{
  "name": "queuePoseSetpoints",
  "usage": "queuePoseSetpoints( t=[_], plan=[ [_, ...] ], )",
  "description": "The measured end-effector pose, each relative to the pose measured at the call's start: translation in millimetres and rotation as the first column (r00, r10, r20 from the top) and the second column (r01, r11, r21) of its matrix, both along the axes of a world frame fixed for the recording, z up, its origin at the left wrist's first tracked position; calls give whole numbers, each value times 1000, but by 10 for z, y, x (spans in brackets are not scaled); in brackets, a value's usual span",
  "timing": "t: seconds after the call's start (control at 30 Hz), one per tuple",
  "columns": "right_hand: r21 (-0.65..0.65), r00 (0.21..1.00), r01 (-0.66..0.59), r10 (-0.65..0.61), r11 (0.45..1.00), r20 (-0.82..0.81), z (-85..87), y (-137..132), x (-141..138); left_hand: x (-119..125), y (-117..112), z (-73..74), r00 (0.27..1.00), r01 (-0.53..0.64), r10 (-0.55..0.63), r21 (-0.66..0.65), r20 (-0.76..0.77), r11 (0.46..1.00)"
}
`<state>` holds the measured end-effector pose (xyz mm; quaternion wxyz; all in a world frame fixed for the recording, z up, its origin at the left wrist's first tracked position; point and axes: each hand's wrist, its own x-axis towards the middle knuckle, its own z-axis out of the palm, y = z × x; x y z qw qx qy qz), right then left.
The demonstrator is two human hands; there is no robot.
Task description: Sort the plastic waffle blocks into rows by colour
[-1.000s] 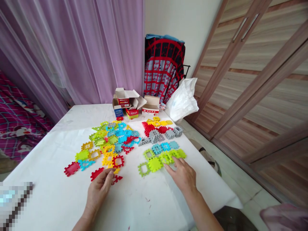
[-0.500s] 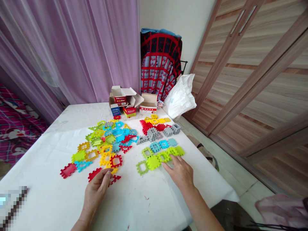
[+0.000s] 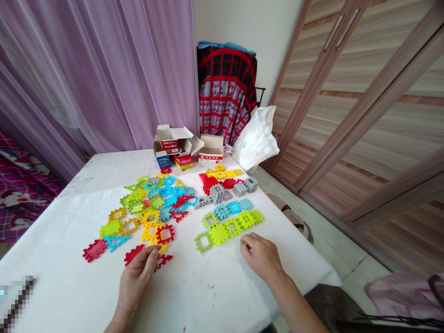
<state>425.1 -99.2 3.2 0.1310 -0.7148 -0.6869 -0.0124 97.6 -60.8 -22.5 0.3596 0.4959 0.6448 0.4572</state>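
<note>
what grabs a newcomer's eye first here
Probably the multicoloured jumble of notched plastic pieces, spread left of centre on the white-clothed table. To its right, lime-green notched plastic tiles lie just beyond the curled bare right hand. Behind, tall pale-purple fabric curtains fill the upper left.

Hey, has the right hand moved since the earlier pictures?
Yes: the right hand has drawn back toward the wearer, away from the row of green pieces on the table.

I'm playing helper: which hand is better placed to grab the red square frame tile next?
Probably the left hand: it's nearer the red square frame tile, while the right hand is beside the green tiles.
</note>
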Motion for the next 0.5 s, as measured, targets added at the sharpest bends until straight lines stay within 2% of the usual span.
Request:
queuePoseSetpoints(
  t=[0.07, 0.27, 0.5],
  plan=[
    [-47, 1000, -5, 5, 999, 10, 9, 21, -9, -7, 1, -18, 1000, 8, -8, 0, -15, 1000],
    [-77, 999, 39, -38, 996, 19, 20, 103, -15, -32, 1, -58, 1000, 13, -12, 11, -24, 1000],
    [-108, 999, 32, -32, 994, 5, 19, 105, -43, -18, -4, -40, 1000, 17, -17, -16, 0, 1000]
  ],
)
